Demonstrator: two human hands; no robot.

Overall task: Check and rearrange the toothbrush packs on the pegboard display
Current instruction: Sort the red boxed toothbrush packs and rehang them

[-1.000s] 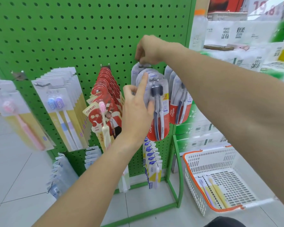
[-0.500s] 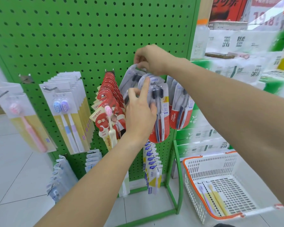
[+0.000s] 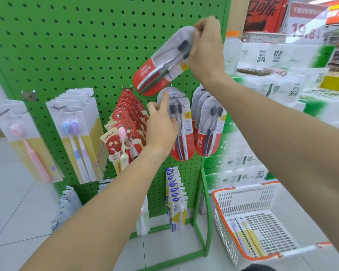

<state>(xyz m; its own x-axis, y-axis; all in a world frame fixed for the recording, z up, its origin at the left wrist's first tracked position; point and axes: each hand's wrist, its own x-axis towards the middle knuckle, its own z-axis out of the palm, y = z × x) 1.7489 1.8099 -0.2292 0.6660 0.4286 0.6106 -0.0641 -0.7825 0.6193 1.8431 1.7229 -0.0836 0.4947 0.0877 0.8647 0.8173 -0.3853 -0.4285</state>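
- Head view, hands: the right hand (image 3: 205, 45) pinches the top edge of a Colgate twin-brush blister pack (image 3: 162, 61), lifted clear of its peg and tilted with the red base pointing down-left in front of the green pegboard (image 3: 67, 45). The left hand (image 3: 160, 126) rests against the front hanging Colgate pack (image 3: 181, 130), index finger straight along its upper left edge, the other fingers loosely curled; it steadies rather than clasps.
- Head view, handling: the lifted pack appears light, a clear plastic shell on a card back, stiff enough to keep its shape when held by one end. The shell is probably smooth and somewhat slippery, so the flat card tab around the hang hole is the surest place to hold; the bulged window over the brush heads would likely dent under a hard squeeze.
- Head view, counts on the board: one Colgate pack in the hand; two pegs of hanging Colgate packs, the left showing roughly two or three, the right row (image 3: 207, 122) about three or four, overlap hiding the exact number. A long row of red Canban packs (image 3: 125, 133) hangs beside them, too tightly stacked to count; a row of yellow-backed twin packs (image 3: 76, 141) holds perhaps eight; one pink single-brush pack (image 3: 25, 145) is blurred at the left edge.
- Head view, floor: a white basket with orange rim (image 3: 215, 194) holds about two flat toothbrush packs (image 3: 245, 239).
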